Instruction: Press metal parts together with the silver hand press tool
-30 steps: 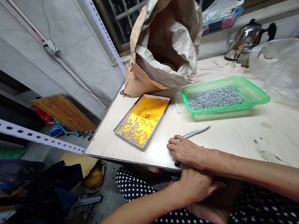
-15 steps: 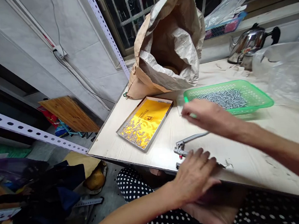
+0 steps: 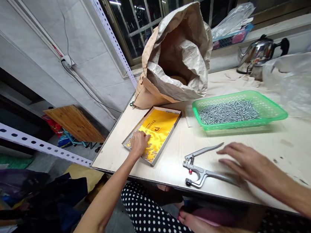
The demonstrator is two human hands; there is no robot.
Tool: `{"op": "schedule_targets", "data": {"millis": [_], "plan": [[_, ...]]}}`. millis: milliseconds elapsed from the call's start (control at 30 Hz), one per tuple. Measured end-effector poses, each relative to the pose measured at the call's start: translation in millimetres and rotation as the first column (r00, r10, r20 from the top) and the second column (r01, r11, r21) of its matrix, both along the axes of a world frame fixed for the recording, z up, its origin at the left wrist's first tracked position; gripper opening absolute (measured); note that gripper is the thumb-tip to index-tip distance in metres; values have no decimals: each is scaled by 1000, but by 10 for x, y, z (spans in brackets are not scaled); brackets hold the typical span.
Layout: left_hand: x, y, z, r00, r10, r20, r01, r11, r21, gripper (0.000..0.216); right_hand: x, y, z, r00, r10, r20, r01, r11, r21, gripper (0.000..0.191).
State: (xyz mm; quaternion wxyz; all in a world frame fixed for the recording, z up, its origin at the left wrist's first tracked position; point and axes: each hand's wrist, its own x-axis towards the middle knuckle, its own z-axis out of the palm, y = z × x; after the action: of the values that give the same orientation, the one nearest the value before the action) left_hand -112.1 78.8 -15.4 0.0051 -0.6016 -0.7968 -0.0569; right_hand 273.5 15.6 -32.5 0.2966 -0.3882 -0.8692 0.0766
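The left hand (image 3: 138,142) reaches into the shallow yellow-lined tray (image 3: 160,125), its fingers curled down onto the small metal pieces (image 3: 152,153) scattered at the tray's near end; whether it has pinched any of them cannot be told, since the fingertips are hidden under the hand. To the right of the tray, near the table's front edge, the hand press pliers (image 3: 200,168) lie flat on the pale table (image 3: 301,144) with their two handles spread apart and the head pointing back toward the tray. Farther right of the tray, the right hand (image 3: 247,162) hovers open, fingers spread and holding nothing, just beside the pliers' lower handle, the fingertips pointing at the upper one. Behind the pliers, right of the tray's far end, a green plastic basket (image 3: 269,109) holds a heap of silver pins (image 3: 227,110). A crumpled brown paper sack (image 3: 179,54) stands behind the tray, mouth open.
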Motion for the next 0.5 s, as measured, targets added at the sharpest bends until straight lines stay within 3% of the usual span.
{"op": "schedule_targets", "data": {"millis": [100, 200, 367, 500], "plan": [[9, 72, -80, 999, 0, -51, -3, 998, -57, 26, -58, -362, -201, 998, -30, -48, 25, 994, -104, 28], [35, 103, -86, 996, -27, -80, 19, 994, -104, 23, -87, -525, -341, 996, -63, -60, 52, 984, -169, 28], [30, 58, -33, 990, -88, -113, 70, 985, -158, 26, -121, -598, -525, 995, -100, -27, 95, 984, -151, 28], [24, -12, 14, 975, -143, -171, 114, 979, -168, 31, -143, -591, -525, 994, -101, 35, 104, 989, -106, 25]]}}
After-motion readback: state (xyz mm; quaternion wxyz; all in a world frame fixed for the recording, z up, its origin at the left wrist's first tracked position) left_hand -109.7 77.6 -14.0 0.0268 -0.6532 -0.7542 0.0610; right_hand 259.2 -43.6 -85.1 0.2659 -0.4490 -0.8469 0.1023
